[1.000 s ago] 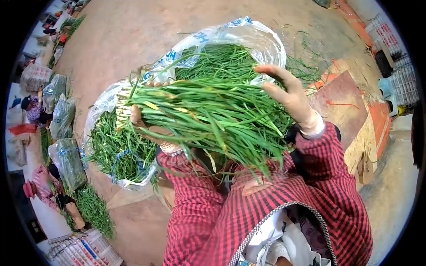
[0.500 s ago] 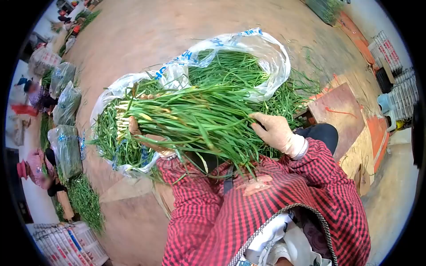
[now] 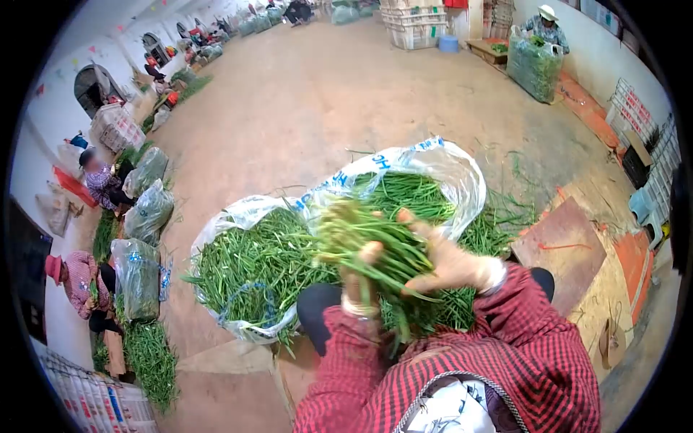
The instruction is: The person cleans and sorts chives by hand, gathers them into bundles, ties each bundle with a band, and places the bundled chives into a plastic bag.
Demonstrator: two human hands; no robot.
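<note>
A bunch of green stalks with pale ends (image 3: pixel 375 242) is held in front of my body, somewhat blurred. My left hand (image 3: pixel 359 278) grips it from below and the left, thumb up. Against its right side, my right hand (image 3: pixel 451 258) is wrapped round the leaves. Beyond the bunch lies an open clear plastic bag with blue print (image 3: pixel 469 180), with green stalks (image 3: pixel 404 195) inside. To the left, another open bag (image 3: pixel 209 234) is full of loose greens (image 3: pixel 253 270).
Loose greens (image 3: pixel 482 234) lie by a brown board (image 3: pixel 563 249) at right. Co-workers sit at left (image 3: pixel 105 180), (image 3: pixel 81 285) beside filled bags (image 3: pixel 137 278). Another person (image 3: pixel 547 30) is behind a bag (image 3: pixel 533 66) at back right. White crates (image 3: pixel 413 27) stand at the back.
The view has tilted up, showing more of the room. Both hands have come closer together round the bunch, which has turned from lying crosswise to pointing away, its pale ends up and left.
</note>
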